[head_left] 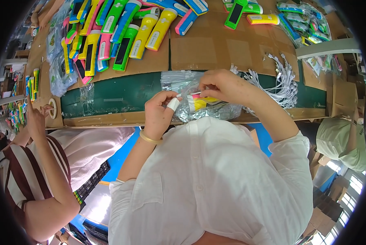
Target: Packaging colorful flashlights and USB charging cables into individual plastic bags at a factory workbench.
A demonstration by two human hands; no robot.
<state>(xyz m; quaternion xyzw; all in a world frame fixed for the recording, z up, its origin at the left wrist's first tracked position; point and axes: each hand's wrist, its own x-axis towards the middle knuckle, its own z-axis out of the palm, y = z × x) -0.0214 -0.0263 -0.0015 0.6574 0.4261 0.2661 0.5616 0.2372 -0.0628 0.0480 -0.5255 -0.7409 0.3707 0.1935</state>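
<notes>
A clear plastic zip bag [185, 109] lies at the table's front edge, close to my body. Inside it shows a flashlight [199, 105] in yellow, white and pink. My left hand [160, 113], with white tape round one finger, pinches the bag's edge from the left. From the right, my right hand [223, 86] has its fingers closed at the same upper edge, over a thin white strip [193, 99]. Its fingers partly cover the flashlight. Behind the bag lies a stack of flat clear bags [176, 79].
Colourful flashlights [130, 30] are piled at the back left, beside clear wrapping [56, 61]. White charging cables [278, 83] lie bundled to my right. Bagged flashlights [307, 24] fill the back right, near a grey bar [329, 48]. A co-worker's hand [37, 120] and tape roll [53, 108] are left.
</notes>
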